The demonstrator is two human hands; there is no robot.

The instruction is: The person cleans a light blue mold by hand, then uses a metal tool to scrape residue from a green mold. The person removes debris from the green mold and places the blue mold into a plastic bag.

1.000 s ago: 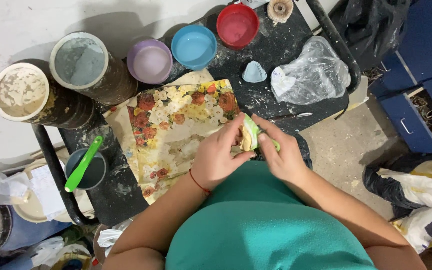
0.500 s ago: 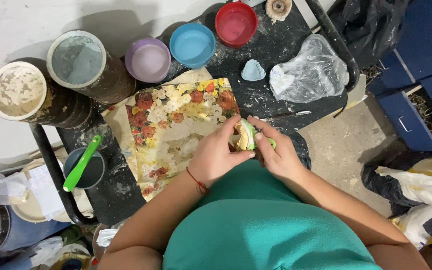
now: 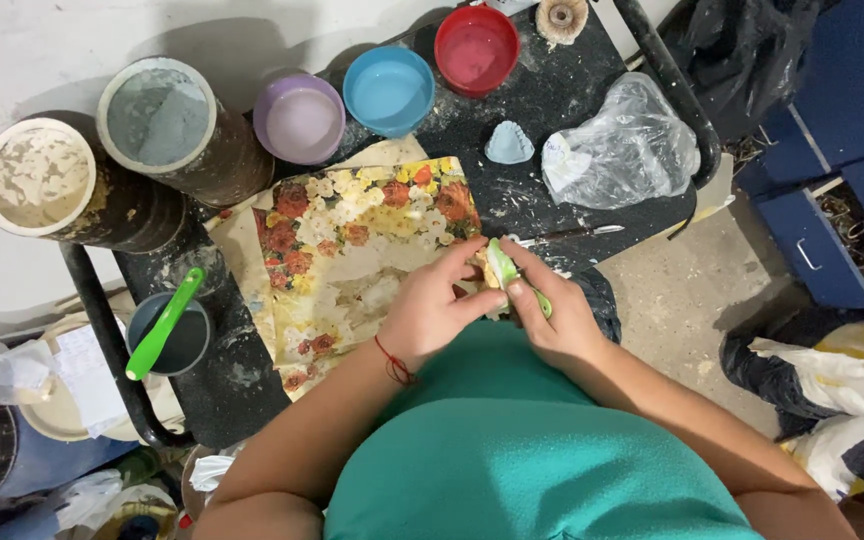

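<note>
Both hands together at the near edge of the dark tabletop point(image 3: 552, 190), over the corner of a floral cloth point(image 3: 352, 250). Left hand point(image 3: 432, 310) with fingers curled shut around a small pale lump point(image 3: 484, 285), only partly visible. Right hand point(image 3: 552, 320) with fingers closed on a green tool point(image 3: 507, 272), pressed against the lump. Beyond, well apart: a small bluish cast point(image 3: 509, 145), a clear plastic bag point(image 3: 617, 150), and purple point(image 3: 299, 118), blue point(image 3: 388, 90) and red point(image 3: 476, 48) bowls in a row.
</note>
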